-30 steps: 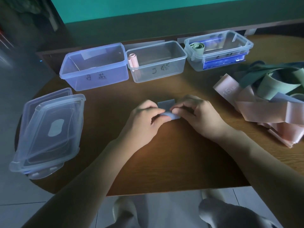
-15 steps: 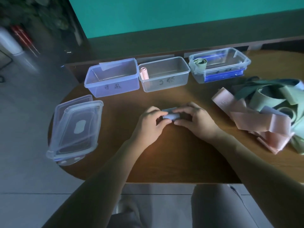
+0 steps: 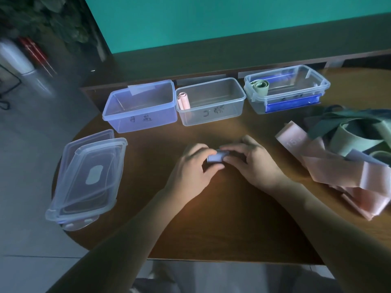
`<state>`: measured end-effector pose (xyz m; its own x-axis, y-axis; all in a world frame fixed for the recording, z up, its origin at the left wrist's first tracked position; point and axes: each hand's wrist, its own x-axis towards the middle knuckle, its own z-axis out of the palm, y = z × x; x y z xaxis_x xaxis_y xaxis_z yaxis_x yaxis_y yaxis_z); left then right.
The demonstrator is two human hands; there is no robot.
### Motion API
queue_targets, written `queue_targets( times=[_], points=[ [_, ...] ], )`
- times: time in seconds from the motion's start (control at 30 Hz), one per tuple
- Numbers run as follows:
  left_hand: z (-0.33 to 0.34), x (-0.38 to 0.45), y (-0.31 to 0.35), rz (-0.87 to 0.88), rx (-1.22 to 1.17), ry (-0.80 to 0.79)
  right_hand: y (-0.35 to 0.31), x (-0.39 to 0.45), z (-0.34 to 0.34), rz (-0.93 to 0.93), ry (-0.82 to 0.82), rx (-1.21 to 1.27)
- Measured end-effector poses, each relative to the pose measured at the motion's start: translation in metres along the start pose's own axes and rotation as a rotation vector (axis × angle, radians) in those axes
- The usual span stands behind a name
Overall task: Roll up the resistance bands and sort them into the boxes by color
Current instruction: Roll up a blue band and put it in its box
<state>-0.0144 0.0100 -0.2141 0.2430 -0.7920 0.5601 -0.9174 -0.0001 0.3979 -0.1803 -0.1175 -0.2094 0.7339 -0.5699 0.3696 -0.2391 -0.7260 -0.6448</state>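
Band end [image 3: 217, 158] now rolled between curled fingers [image 3: 230, 159]

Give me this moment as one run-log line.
step: rolling | blue band pinched by both hands, left, right | blue box empty | pink roll boxed | green roll boxed

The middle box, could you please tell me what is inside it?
One rolled pink band stands against the left wall of the middle box. Nothing else shows through its clear walls.

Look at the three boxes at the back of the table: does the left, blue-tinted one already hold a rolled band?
No: the blue-tinted box holds no roll, while the pink roll sits in the middle box.
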Motion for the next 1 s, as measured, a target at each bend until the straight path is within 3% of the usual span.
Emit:
queue_targets(
  times=[0.33, 0.5, 0.73, 1.0],
  points=[
    [0.002, 0.009, -0.002, -0.089, 0.046, -0.082, -0.012, 0.008, 0.002, 0.143, 0.010, -0.100],
    [0.000, 0.017, -0.005, -0.025, -0.066, -0.106, -0.011, 0.015, 0.006, 0.187, -0.001, -0.166],
    [0.005, 0.039, -0.015, -0.092, -0.082, -0.154, -0.005, 0.030, 0.009, 0.218, -0.035, -0.239],
    [0.014, 0.049, -0.023, -0.085, -0.048, -0.212, 0.004, 0.038, 0.003, 0.229, -0.059, -0.047]
  ],
)
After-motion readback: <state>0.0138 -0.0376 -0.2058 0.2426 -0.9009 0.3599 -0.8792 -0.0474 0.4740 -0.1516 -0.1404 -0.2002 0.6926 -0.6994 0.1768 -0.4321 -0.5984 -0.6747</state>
